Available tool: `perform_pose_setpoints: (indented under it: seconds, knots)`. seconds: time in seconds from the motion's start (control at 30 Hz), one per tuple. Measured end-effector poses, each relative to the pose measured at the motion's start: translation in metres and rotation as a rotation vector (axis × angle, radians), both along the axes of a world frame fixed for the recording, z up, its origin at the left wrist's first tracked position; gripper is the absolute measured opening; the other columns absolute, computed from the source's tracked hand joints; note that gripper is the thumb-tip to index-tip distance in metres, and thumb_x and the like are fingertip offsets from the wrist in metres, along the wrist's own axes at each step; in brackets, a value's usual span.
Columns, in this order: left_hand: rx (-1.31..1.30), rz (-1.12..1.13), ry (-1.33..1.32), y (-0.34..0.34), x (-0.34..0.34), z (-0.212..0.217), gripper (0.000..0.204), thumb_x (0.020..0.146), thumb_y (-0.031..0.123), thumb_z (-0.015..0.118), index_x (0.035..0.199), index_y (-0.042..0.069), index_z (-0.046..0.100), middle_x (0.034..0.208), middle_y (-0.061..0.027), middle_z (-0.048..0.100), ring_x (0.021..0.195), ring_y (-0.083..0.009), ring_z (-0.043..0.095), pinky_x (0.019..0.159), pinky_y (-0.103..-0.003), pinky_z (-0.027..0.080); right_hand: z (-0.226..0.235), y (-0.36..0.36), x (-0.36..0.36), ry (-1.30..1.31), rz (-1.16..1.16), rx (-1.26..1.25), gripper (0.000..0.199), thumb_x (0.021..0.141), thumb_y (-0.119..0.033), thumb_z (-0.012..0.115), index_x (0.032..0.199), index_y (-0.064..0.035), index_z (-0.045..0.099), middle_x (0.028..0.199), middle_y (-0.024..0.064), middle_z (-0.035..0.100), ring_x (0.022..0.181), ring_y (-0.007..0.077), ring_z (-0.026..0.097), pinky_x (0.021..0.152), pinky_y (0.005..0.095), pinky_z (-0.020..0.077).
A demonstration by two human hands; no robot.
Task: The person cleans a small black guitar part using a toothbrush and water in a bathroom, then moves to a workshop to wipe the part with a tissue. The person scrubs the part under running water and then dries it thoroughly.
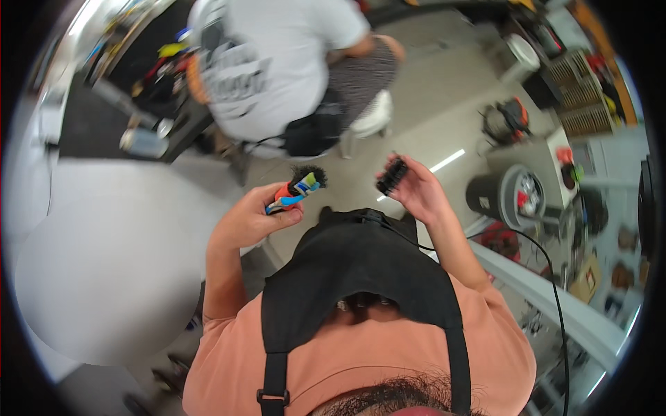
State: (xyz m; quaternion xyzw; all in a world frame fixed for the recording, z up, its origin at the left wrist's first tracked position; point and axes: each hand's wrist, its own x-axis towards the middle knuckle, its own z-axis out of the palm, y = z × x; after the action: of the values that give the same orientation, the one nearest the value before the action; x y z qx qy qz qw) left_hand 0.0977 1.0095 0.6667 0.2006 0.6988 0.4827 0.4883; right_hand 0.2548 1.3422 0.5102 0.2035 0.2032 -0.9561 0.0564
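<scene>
My left hand (251, 218) is closed around a blue, white and green toothbrush (303, 185) and an orange-handled brush with black bristles (310, 171); both heads point up and to the right. To its right, my right hand (422, 194) holds a small black ridged piece (393, 177) in its fingers, with the palm turned partly up. What exactly that piece is cannot be made out. The two hands are apart, held in front of my black apron (361, 256). My left fingers partly hide the brush handles.
Ahead, a person in a white shirt (270, 69) sits on a white stool (374, 118). A pale round surface (104, 263) stands at left, below a dark table (97, 125) with a bottle (144, 142). At right are a grey bin (483, 194) and a black cable (553, 277).
</scene>
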Motion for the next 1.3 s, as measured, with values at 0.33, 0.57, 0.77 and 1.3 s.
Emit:
perform_pose_setpoints:
  seconds: [0.33, 0.57, 0.77, 1.3]
  knots:
    - [0.174, 0.111, 0.14, 0.408, 0.069, -0.028, 0.021, 0.1, 0.011, 0.079, 0.115, 0.004, 0.067, 0.083, 0.004, 0.058, 0.062, -0.0023, 0.046, 0.054, -0.023, 0.033, 0.086, 0.26, 0.062, 0.297, -0.283, -0.04, 0.06, 0.104, -0.006, 0.045, 0.163, 0.002, 0.033, 0.169, 0.0265, 0.044, 0.16, 0.0378, 0.042, 0.134, 0.0507, 0.0339]
    - [0.31, 0.185, 0.045, 0.587, 0.06, -0.003, 0.023, 0.101, 0.006, 0.08, 0.115, 0.001, 0.063, 0.084, 0.0004, 0.061, 0.059, -0.0035, 0.048, 0.053, -0.024, 0.035, 0.122, 0.403, 0.051, 0.39, -0.408, 0.076, 0.069, 0.099, 0.005, 0.044, 0.166, -0.0012, 0.031, 0.173, 0.0265, 0.037, 0.165, 0.0363, 0.034, 0.136, 0.0513, 0.0298]
    - [0.384, 0.155, -0.05, 0.709, -0.008, -0.011, 0.024, 0.099, 0.004, 0.08, 0.117, -0.002, 0.065, 0.081, -0.001, 0.064, 0.058, -0.0056, 0.05, 0.053, -0.025, 0.037, 0.119, 0.515, -0.004, 0.439, -0.43, 0.157, 0.07, 0.1, 0.007, 0.045, 0.168, -0.0082, 0.032, 0.175, 0.0228, 0.038, 0.166, 0.034, 0.033, 0.135, 0.0509, 0.0293]
    - [0.258, -0.099, -0.077, 1.025, -0.247, -0.05, 0.019, 0.098, 0.008, 0.079, 0.113, 0.002, 0.069, 0.081, 0.003, 0.06, 0.06, -0.0045, 0.048, 0.055, -0.025, 0.035, 0.076, 0.801, -0.183, 0.006, -0.445, 0.57, 0.034, 0.109, -0.006, 0.055, 0.142, 0.0013, 0.061, 0.119, 0.0094, 0.069, 0.107, 0.0179, 0.068, 0.096, 0.0357, 0.057]
